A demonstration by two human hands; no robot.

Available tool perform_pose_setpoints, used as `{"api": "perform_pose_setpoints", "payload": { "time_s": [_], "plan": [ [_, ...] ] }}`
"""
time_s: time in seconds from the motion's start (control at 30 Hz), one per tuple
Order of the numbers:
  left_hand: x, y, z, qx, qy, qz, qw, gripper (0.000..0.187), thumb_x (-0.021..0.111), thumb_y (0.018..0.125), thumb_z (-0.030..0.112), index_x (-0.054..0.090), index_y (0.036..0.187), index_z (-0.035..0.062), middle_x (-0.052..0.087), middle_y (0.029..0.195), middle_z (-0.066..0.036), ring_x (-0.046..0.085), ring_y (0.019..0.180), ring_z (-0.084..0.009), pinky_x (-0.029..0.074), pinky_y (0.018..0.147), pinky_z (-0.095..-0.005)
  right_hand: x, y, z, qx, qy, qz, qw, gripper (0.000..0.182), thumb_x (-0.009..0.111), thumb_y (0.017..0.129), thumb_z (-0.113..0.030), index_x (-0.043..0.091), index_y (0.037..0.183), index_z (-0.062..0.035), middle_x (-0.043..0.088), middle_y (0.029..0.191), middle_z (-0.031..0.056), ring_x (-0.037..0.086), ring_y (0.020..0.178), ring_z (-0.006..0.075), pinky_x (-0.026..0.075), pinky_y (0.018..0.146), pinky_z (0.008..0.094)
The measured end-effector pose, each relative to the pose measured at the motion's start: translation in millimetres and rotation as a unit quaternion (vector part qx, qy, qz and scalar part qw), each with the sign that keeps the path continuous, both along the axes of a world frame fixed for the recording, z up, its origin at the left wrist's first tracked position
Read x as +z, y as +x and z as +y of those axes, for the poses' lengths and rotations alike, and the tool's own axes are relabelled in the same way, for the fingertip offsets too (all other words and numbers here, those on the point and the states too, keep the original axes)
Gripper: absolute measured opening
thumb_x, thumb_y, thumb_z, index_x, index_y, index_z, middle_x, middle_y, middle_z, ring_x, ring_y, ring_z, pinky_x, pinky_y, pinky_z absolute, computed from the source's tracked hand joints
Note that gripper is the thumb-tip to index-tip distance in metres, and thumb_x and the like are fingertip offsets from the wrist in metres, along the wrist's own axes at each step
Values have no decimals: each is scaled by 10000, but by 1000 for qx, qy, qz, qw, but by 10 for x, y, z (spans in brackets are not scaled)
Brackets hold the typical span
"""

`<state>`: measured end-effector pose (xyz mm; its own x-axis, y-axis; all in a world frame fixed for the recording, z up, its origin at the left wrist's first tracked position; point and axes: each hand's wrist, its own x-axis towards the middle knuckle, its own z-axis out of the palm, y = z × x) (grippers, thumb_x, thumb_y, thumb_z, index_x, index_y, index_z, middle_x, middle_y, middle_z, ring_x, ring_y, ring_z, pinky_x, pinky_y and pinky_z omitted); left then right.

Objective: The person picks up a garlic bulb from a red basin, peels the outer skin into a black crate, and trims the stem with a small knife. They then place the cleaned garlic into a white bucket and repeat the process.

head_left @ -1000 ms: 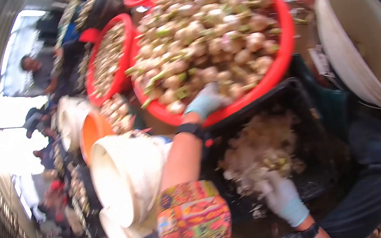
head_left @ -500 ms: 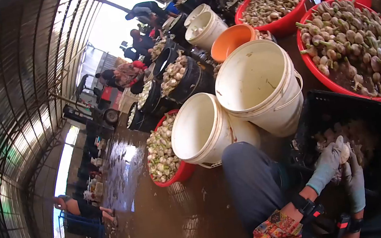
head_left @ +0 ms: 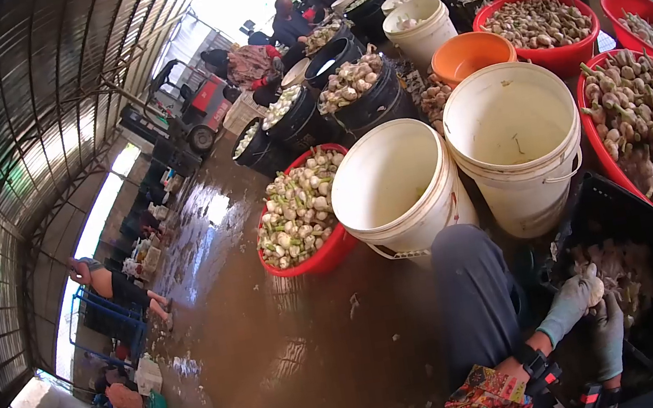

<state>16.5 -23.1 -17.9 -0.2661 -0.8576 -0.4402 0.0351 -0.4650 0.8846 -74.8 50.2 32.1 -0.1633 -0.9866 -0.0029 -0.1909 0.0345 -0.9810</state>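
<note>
Far left: forklift on the wet floor, apart from the hands.

Left of centre: red tub of pale garlic; just right of it, two white buckets side by side, an orange bowl beyond.

Near, right of centre: dark trouser knee, then the hands. Change noted: one second ago the left hand was at the near edge of the heaped garlic, the right down among the skins. By half a second ago both had met over the crate, and they remain together now.

Left hand, gloved: fingers clamped on one garlic bulb, which sits between the two hands at the crate's near left. Right hand, also gloved: fingers raised close against the bulb's underside; cannot tell whether they grip it. Judgement: picking up looks done; this one bulb is now being handled two-handed.

Right: black crate with loose skins below the bulb. Far right: red basin heaped with stemmed bulbs, neither hand touching it.
</note>
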Motion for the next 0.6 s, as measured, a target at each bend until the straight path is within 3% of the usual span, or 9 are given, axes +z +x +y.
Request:
{"api": "perform_pose_setpoints", "payload": {
  "time_s": [0.07,0.1,0.13,0.2,0.3,0.47,0.53,0.6],
  "plan": [
    [-64,18,-20,-43,16,-37,998,532,413,951,552,624,870,70,552,609,-28,476,460,-118,378,458,-270,-143,-38,-19,9,16,-82,996,362,440,998,-240,506,1192,59,658,973,174,612,873,202,467,780,324],
    [-519,26,-20,-31,-53,7,998,539,420,944,557,636,851,71,553,599,-27,471,448,-123,372,451,-271,-52,7,-34,31,12,-93,995,341,436,996,-223,511,1201,38,662,983,169,617,886,201,473,783,332],
    [-459,48,-30,-29,-52,10,998,539,420,944,557,636,851,71,553,599,-27,471,448,-123,372,451,-271,-30,16,-24,33,13,-90,995,341,436,996,-223,511,1201,38,662,983,169,617,886,201,473,783,332],
    [-340,80,-51,-44,63,46,996,550,428,937,561,648,834,69,556,590,-24,463,433,-124,371,446,-270,-22,29,10,51,25,53,997,322,438,986,-195,511,1209,26,663,996,175,626,896,213,477,780,341],
    [-688,46,-49,-15,-8,36,999,562,419,939,563,657,832,65,565,589,-25,460,424,-128,368,442,-269,-47,53,-27,49,44,95,993,313,440,975,-167,510,1210,29,660,1003,186,631,899,231,476,777,352],
    [-676,104,-59,-23,-17,14,999,589,396,943,566,638,846,38,561,593,-49,471,429,-129,383,448,-276,-73,72,-19,34,32,121,992,302,426,989,-183,529,1180,26,654,980,153,607,900,198,467,788,330],
    [-666,116,-42,-32,-83,26,996,599,391,942,569,621,834,26,545,583,-58,480,432,-137,392,454,-283,-147,37,-23,-6,89,-66,994,289,443,992,-203,553,1134,23,636,944,97,575,873,157,462,780,297],
    [-419,192,-34,-42,-41,11,998,610,385,940,577,607,807,26,531,568,-57,483,429,-143,390,447,-278,-225,-82,2,13,38,-33,999,282,481,984,-222,569,1087,25,615,922,59,548,839,131,457,757,271]
  ]
}}
